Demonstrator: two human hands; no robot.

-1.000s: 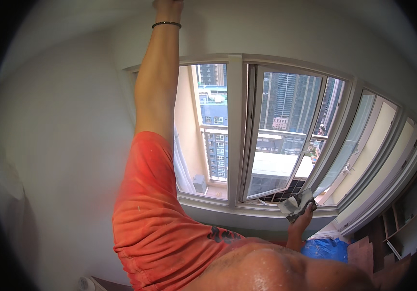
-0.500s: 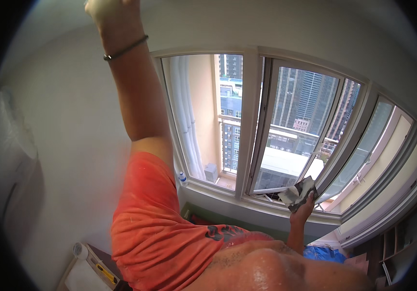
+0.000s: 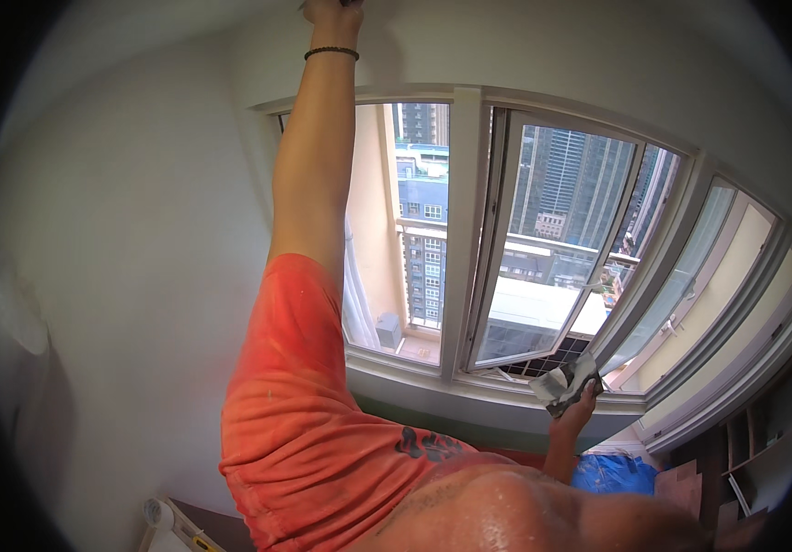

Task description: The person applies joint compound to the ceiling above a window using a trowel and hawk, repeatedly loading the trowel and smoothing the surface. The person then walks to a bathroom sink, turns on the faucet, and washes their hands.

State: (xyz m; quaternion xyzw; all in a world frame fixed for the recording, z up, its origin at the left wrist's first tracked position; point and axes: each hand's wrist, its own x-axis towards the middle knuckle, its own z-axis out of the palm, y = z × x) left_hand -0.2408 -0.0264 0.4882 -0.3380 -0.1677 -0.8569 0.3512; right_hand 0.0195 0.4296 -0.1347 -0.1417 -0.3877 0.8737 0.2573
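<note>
Raised to the top edge of the view, my left hand (image 3: 329, 13) is closed on a small dark item, mostly cut off and too unclear to name, by the pale upper wall. The orange sleeve (image 3: 281, 331) and a dark bracelet (image 3: 331, 53) are on that arm. Low on the right, in front of the window, my right hand (image 3: 584, 400) grips a flat scraper board (image 3: 561, 379) smeared with grey and whitish material. My bent right arm (image 3: 497, 515), flecked with white, crosses the lower edge.
The white-framed window (image 3: 467, 230), with an open pane, faces high-rise buildings. A blue sheet (image 3: 615, 474) lies below at the right, beside brownish boards (image 3: 679, 488) and wooden shelving (image 3: 755, 423). A roll (image 3: 158, 513) and yellow level (image 3: 205, 543) are at the lower left.
My left hand swung toward the upper left half a second ago and is back right at the top edge now. My right hand, with the board, has shifted only slightly.
</note>
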